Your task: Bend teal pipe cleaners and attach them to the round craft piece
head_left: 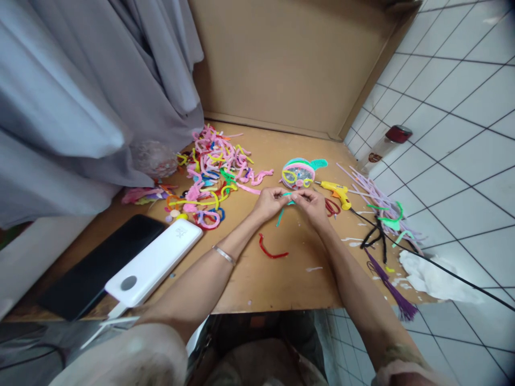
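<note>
Between my two hands is a teal pipe cleaner (280,217), with one end hanging down toward the table. My left hand (271,202) pinches it from the left, and my right hand (311,205) pinches it from the right, their fingertips almost meeting. Just beyond them stands a round clear ornament (298,172) trimmed with pink, green and yellow pipe cleaner and a teal flap at its right. A curved red pipe cleaner (272,251) lies in front of my hands. To the right of the ornament rests a yellow glue gun (337,192).
A tangled heap of colourful pipe cleaners (217,161) spreads at the left. Nearer are a white power bank (155,262) and a black phone-like slab (104,262). Lilac sticks (366,187), a purple tassel (388,281), a black cable (434,262) and white tissue (430,276) lie at the right.
</note>
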`<state>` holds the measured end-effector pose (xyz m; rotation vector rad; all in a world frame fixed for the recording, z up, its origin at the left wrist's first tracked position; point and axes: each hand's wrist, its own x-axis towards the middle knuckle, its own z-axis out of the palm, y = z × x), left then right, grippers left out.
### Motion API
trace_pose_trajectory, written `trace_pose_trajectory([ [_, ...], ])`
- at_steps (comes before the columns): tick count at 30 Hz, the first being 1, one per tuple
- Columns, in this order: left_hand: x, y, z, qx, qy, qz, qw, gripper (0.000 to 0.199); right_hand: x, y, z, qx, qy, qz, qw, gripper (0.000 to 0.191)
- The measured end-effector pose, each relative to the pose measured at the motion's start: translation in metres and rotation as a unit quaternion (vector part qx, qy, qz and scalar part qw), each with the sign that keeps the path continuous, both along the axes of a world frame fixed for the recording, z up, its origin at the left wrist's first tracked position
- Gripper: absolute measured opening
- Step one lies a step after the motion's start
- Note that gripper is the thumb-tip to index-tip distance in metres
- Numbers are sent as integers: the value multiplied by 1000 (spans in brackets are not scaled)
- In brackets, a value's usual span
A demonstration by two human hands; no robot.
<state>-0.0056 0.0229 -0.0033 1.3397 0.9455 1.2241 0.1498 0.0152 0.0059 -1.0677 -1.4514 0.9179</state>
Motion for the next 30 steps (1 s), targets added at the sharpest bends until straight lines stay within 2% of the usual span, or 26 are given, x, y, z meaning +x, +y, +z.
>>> trace_pose_trajectory([
  [5, -1, 1, 0, -5, -46, -50, 998, 47, 0, 1, 1, -45, 47, 21, 998, 31],
  [8, -1, 2, -3, -11, -69, -75, 995, 49, 1, 3, -1, -60, 79, 7, 995, 34],
  [16, 2, 3, -7, -7, -74, -46, 996, 40, 0, 5, -5, -74, 102, -2, 992, 34],
  [30, 3, 5, -10, -8, -87, -64, 994, 41, -1, 3, 0, -125, 121, 10, 985, 35],
])
